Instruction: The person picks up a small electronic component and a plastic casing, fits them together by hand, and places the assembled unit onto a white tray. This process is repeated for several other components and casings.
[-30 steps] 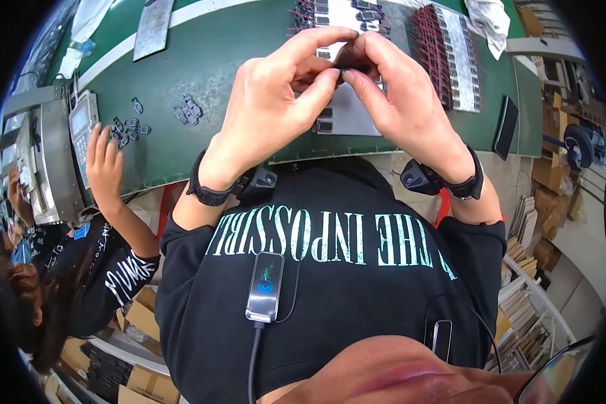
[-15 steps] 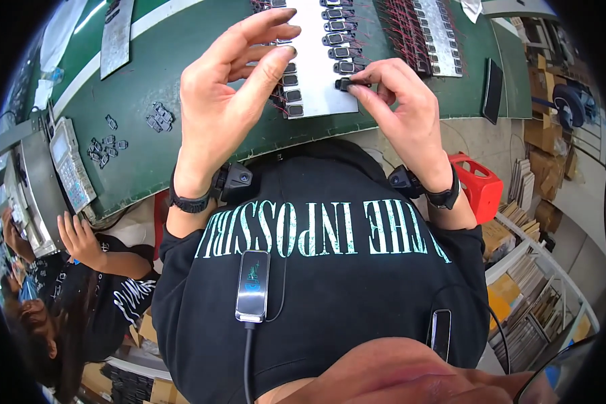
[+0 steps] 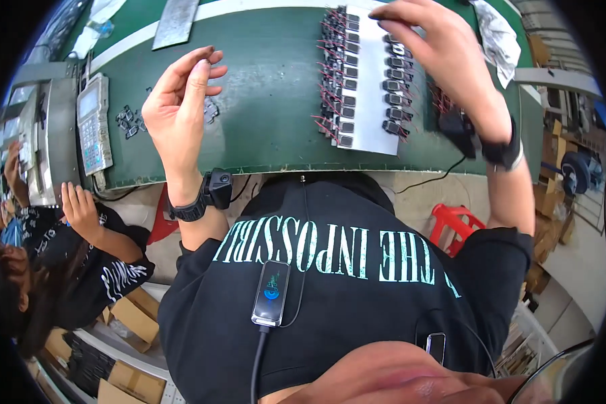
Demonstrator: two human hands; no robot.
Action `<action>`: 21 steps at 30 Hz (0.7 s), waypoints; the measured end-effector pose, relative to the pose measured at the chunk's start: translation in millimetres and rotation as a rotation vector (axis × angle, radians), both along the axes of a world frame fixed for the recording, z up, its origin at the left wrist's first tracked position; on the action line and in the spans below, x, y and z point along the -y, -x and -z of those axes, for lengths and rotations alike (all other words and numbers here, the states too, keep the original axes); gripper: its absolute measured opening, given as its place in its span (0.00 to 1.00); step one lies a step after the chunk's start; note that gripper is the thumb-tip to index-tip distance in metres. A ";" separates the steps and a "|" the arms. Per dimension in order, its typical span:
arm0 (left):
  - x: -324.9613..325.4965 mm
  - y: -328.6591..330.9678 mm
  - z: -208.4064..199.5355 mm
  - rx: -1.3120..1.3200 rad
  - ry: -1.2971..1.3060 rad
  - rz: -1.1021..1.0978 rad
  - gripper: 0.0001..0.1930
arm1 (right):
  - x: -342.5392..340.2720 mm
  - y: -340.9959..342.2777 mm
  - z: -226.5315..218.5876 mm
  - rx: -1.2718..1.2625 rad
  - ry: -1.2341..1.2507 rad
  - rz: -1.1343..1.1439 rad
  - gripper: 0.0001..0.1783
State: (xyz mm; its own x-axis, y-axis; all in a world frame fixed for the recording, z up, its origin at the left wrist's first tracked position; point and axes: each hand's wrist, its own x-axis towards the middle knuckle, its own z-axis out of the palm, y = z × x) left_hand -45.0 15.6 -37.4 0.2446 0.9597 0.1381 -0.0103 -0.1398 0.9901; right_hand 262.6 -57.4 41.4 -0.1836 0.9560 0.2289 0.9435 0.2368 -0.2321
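Note:
A long white board (image 3: 370, 101) on the green table carries rows of small black rectangular parts along both long sides, most with thin red wires. My right hand (image 3: 444, 50) reaches over the board's far end, thumb and forefinger stretched to the left and slightly apart; nothing shows between them. Left of the board, my left hand (image 3: 178, 111) hovers over the table, its fingers bent but apart, with no object visible in it. Close by lie loose small black parts (image 3: 211, 110), partly covered by that hand, and another small cluster of black parts (image 3: 128, 121).
A grey keypad device (image 3: 94, 124) stands at the table's left edge. Further back lies a flat metal plate (image 3: 175, 23). White crumpled wrapping (image 3: 498, 40) is at the far right. A red stool (image 3: 454, 225) stands below the table; another person's hand (image 3: 81, 212) is at left.
My left hand has moved left off the board toward the loose parts. My right hand has gone to the board's far end, and the small black part it pinched no longer shows. The view has shifted.

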 end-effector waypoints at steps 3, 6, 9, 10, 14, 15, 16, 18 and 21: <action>-3.6 21.1 1.3 -0.089 0.011 -0.030 0.12 | -29.4 -10.6 14.6 0.060 0.117 -0.101 0.11; -7.8 48.3 14.4 -0.141 0.033 -0.099 0.12 | -41.6 -12.0 26.3 -0.026 0.177 -0.096 0.09; 3.5 67.6 19.0 -0.358 0.031 -0.154 0.11 | -34.5 -14.5 25.9 -0.020 0.168 -0.111 0.09; 6.7 67.0 20.2 -0.537 0.017 -0.165 0.11 | -35.4 -17.3 27.2 0.023 0.131 -0.105 0.10; 10.6 55.1 37.9 -0.878 -0.231 -0.204 0.11 | -40.8 -21.5 27.9 -0.020 0.152 -0.082 0.11; 11.6 51.7 42.2 -0.954 -0.352 -0.218 0.11 | -41.1 -20.0 26.7 -0.019 0.149 -0.082 0.11; 12.2 47.4 43.4 -0.951 -0.358 -0.218 0.11 | -42.0 -18.2 23.3 0.012 0.207 -0.054 0.12; 18.2 38.3 43.7 -1.035 -0.462 -0.204 0.10 | -41.7 -14.0 16.1 0.075 0.324 0.003 0.13; 22.6 33.2 48.5 -1.055 -0.512 -0.193 0.10 | -35.6 -1.6 11.7 -0.002 0.271 0.010 0.13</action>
State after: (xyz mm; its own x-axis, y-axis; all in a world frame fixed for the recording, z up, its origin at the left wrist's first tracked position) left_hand -78.2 -7.0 -85.9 0.3252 0.8850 0.3333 0.8414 -0.4316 0.3252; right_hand 264.2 -21.8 29.8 -0.1741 0.9841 -0.0349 0.9447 0.1569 -0.2880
